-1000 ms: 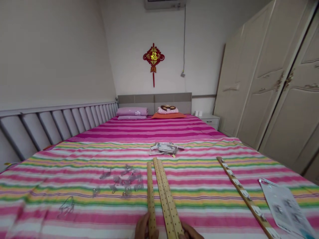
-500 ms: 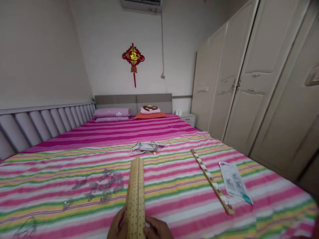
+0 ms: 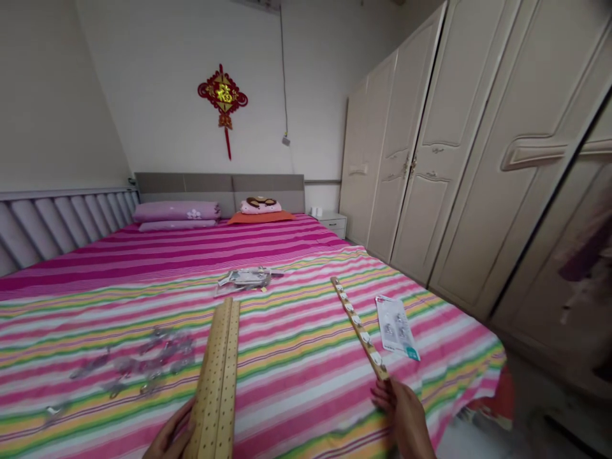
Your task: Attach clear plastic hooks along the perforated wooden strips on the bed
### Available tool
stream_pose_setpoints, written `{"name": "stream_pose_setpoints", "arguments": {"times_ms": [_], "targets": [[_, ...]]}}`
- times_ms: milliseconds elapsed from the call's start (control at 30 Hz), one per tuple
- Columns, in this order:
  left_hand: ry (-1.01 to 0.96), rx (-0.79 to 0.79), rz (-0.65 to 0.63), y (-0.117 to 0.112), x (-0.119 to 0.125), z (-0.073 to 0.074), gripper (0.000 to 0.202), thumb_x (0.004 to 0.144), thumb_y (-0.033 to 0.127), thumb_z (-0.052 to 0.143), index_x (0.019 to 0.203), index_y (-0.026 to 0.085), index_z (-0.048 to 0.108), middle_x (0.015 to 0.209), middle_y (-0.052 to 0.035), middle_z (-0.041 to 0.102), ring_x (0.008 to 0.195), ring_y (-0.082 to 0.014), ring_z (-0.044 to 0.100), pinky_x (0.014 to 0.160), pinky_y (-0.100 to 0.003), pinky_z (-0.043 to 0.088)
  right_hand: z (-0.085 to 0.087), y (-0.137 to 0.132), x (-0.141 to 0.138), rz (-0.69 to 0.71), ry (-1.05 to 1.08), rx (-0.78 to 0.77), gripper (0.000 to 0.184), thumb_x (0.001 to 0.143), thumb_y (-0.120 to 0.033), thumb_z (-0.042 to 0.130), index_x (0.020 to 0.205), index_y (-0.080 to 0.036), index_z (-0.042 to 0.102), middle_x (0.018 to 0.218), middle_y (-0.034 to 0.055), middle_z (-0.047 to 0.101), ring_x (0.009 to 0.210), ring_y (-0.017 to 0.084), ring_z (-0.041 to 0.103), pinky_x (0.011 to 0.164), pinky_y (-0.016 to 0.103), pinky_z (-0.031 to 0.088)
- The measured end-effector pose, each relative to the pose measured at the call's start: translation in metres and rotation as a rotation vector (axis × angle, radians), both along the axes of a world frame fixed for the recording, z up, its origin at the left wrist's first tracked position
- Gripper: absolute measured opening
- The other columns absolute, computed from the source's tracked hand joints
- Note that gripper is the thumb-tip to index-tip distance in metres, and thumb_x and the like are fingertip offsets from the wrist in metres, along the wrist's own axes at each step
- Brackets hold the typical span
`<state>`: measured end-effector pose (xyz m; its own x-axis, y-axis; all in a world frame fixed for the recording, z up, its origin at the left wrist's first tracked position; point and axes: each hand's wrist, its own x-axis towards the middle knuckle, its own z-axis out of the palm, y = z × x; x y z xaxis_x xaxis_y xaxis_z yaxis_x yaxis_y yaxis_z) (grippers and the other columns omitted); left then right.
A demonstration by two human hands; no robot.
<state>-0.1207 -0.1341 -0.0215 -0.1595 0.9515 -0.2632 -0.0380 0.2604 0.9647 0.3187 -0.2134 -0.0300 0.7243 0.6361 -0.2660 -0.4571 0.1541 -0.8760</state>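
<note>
In a bedroom, on a pink-striped cotton quilt (image 3: 296, 401), the left hand (image 3: 167, 433) grips a tall perforated wooden strip (image 3: 215, 376) at 7 o'clock. At 5 o'clock, the right hand (image 3: 404, 417) meets a narrow wooden hook rail (image 3: 358, 328); whether it grips, unclear.

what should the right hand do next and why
Probably close the right hand on the end of the hook strip and lift it: its fingers sit right at that end, while the left hand is already occupied holding the drilled boards.
</note>
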Motion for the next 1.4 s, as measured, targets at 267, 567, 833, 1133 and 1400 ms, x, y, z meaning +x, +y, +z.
{"name": "stream_pose_setpoints", "arguments": {"times_ms": [267, 567, 833, 1133, 1400], "targets": [[-0.055, 0.050, 0.008, -0.003, -0.002, -0.005, 0.064, 0.048, 0.051, 0.079, 0.103, 0.022, 0.066, 0.114, -0.0056, 0.068, 0.118, -0.0292, 0.054, 0.089, -0.035, 0.052, 0.013, 0.007, 0.011, 0.160, 0.284, 0.004, 0.012, 0.071, -0.021, 0.066, 0.072, -0.014, 0.057, 0.063, 0.0085, 0.072, 0.060, 0.020, 0.072, 0.059, 0.027, 0.061], [-0.084, 0.128, 0.057, -0.005, 0.005, -0.002, 0.060, 0.044, 0.044, 0.082, 0.096, 0.019, 0.069, 0.103, -0.0086, 0.072, 0.109, -0.0316, 0.060, 0.091, -0.039, 0.051, 0.024, 0.010, 0.008, 0.317, 0.265, -0.102, 0.015, 0.086, -0.012, 0.052, 0.072, -0.012, 0.057, 0.056, 0.0069, 0.069, 0.051, 0.017, 0.069, 0.051, 0.024, 0.060], [-0.129, 0.215, 0.063, -0.008, 0.011, -0.005, 0.056, 0.049, 0.043, 0.080, 0.096, 0.016, 0.068, 0.101, -0.0116, 0.072, 0.103, -0.0298, 0.063, 0.090, -0.040, 0.050, 0.018, 0.020, 0.008, 0.422, 0.192, -0.164, 0.009, 0.075, -0.009, 0.059, 0.073, -0.017, 0.055, 0.058, 0.0054, 0.070, 0.056, 0.016, 0.070, 0.059, 0.023, 0.059], [-0.075, 0.161, 0.059, -0.007, 0.007, -0.006, 0.060, 0.046, 0.045, 0.080, 0.097, 0.017, 0.066, 0.104, -0.0101, 0.072, 0.107, -0.0303, 0.061, 0.088, -0.036, 0.051, 0.022, 0.027, -0.014, 0.243, -0.598, -0.200, 0.031, 0.051, -0.045, 0.074, 0.061, -0.021, 0.056, 0.053, -0.0016, 0.055, 0.066, 0.023, 0.058, 0.061, 0.033, 0.044], [-0.093, 0.129, 0.056, -0.009, 0.008, 0.001, 0.054, 0.048, 0.040, 0.081, 0.096, 0.018, 0.067, 0.101, -0.0069, 0.073, 0.107, -0.0291, 0.061, 0.090, -0.037, 0.050, 0.043, 0.048, -0.021, 0.331, -0.657, -0.125, 0.025, 0.054, -0.030, 0.076, 0.053, -0.022, 0.053, 0.051, -0.0046, 0.045, 0.056, 0.015, 0.045, 0.052, 0.026, 0.031]]}}
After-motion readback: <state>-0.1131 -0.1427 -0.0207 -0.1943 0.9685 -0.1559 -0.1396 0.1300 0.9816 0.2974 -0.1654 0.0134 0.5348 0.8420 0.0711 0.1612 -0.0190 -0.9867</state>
